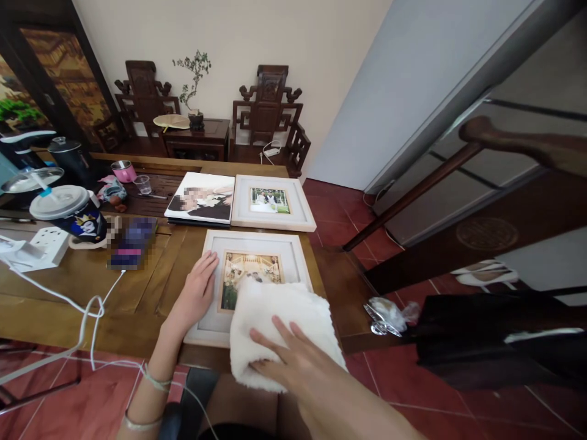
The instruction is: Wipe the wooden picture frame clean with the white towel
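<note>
A light wooden picture frame [305, 266] with a small photo in a wide pale mat lies face up near the table's front edge. My left hand [202, 284] is on its left side, fingers bent over the rim and holding it. Over the frame's lower right part lies a folded white cloth [284, 311], which hides part of the photo and the frame's corner. My right hand [291, 357] presses on the cloth with the fingers fanned out, some of them tucked at a fold.
Behind lie a second picture frame [298, 208] and a photo album [202, 205]. To the left are a phone [132, 241] with a white cable, a lidded cup [73, 214] and a power strip [46, 244]. A wooden chair [440, 244] stands close on the right.
</note>
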{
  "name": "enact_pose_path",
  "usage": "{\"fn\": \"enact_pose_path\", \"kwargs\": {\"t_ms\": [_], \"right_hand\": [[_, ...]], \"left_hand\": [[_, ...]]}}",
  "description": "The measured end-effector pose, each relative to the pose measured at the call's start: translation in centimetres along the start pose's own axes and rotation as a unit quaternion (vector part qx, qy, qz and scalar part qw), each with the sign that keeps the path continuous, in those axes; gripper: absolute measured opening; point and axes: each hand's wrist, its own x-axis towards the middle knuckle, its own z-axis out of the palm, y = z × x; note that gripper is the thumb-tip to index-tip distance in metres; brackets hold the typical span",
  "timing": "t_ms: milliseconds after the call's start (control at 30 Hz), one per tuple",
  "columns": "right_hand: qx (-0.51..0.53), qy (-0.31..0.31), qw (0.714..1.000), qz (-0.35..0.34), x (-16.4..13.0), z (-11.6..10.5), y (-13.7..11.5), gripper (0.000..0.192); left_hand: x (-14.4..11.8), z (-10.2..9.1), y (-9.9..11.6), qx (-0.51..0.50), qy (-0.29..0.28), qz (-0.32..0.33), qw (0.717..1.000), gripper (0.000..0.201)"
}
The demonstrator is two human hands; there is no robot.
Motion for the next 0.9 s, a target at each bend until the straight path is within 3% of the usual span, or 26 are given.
{"fn": "enact_pose_path", "kwargs": {"t_ms": [167,300,367,467,567,733,900], "right_hand": [[-0.038,0.114,0.993,0.013,4.8,0.8,3.7,0.091],[-0.125,0.225,0.965,0.053,9.3,-1.4,8.3,0.084],[-0.164,0.243,0.953,0.078,10.9,-2.8,9.7,0.083],[-0.193,0.217,0.953,0.088,12.2,-3.5,9.9,0.082],[-0.205,0.181,0.960,0.059,11.3,-2.3,8.3,0.078],[-0.115,0.078,0.990,0.019,5.8,0.1,3.7,0.082],[0.007,-0.025,0.999,-0.040,1.3,0.1,-0.3,0.080]], "left_hand": [[0.0,-0.1,-0.3,-0.011,-0.011,0.014,1.000,0.044],[0.1,-0.4,-0.4,-0.013,-0.025,0.026,0.999,0.044],[0.2,-0.5,-0.4,-0.013,-0.024,0.027,0.999,0.044],[0.2,-0.4,-0.3,-0.015,-0.015,0.020,1.000,0.044],[0.1,-0.3,-0.2,-0.017,-0.010,0.016,1.000,0.044],[0.1,-0.3,0.0,-0.010,-0.008,0.012,1.000,0.045],[0.1,-0.3,0.3,-0.004,-0.020,0.000,1.000,0.044]]}}
